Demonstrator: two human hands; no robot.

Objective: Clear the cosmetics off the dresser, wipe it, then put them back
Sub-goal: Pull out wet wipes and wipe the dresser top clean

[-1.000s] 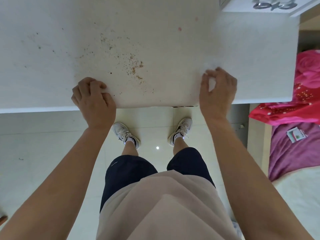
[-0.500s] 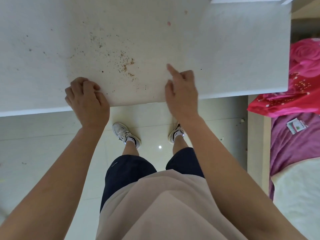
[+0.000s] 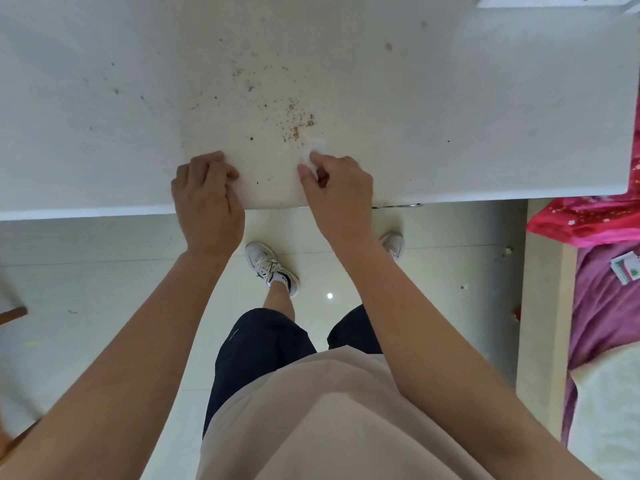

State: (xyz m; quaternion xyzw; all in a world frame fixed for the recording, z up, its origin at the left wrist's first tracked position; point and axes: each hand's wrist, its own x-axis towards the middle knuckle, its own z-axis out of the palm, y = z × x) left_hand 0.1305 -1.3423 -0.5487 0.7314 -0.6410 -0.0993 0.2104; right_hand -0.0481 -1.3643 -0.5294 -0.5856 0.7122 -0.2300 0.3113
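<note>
A small white tissue (image 3: pixel 316 149) is pinched between the thumb and curled fingers of the right hand (image 3: pixel 341 188). Its free end projects past the fingertips and is laid on the white dresser top (image 3: pixel 467 98), just beside scattered brown crumbs (image 3: pixel 294 124). The left hand (image 3: pixel 207 199) is rested at the front edge, fingers curled into a fist, nothing seen held.

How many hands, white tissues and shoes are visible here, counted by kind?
Hands: 2, the left hand and the right hand
Tissues: 1, the white tissue, pinched by the right hand
Shoes: 2, the left shoe and the right shoe
Total: 5
</note>
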